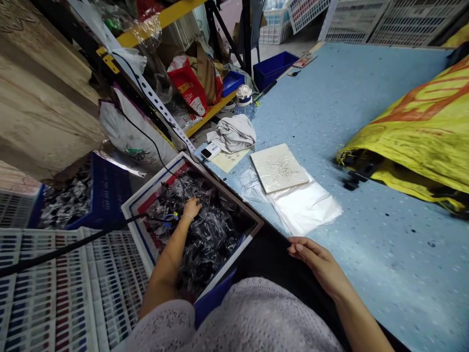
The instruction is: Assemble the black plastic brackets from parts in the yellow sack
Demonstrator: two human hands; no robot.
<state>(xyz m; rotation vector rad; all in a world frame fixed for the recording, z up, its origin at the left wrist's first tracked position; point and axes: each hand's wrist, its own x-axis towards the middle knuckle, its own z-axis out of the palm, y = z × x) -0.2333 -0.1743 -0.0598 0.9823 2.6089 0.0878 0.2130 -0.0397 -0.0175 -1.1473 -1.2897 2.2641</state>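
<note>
My left hand (192, 208) reaches into a white-rimmed crate (134, 210) of clear plastic bags with black pieces inside (216, 227). Its fingers are bent down against the bags, and what they grip, if anything, is hidden. A blue loop (169, 221) lies beside that wrist. My right hand (315, 259) is at the edge of the blue table (395, 264), its fingers and thumb drawn together with nothing visible between them. Just beyond its fingertips lies a stack of thin clear plastic bags (308, 208), partly under a pale square board (279, 168) dotted with small bits.
A yellow woven sack (421, 132) with black parts at its mouth lies on the right. Behind the board are a white cloth (234, 133), a small white device (210, 151) and a bottle (245, 102). Perforated crates (69, 288) and a black cable (73, 249) are at left.
</note>
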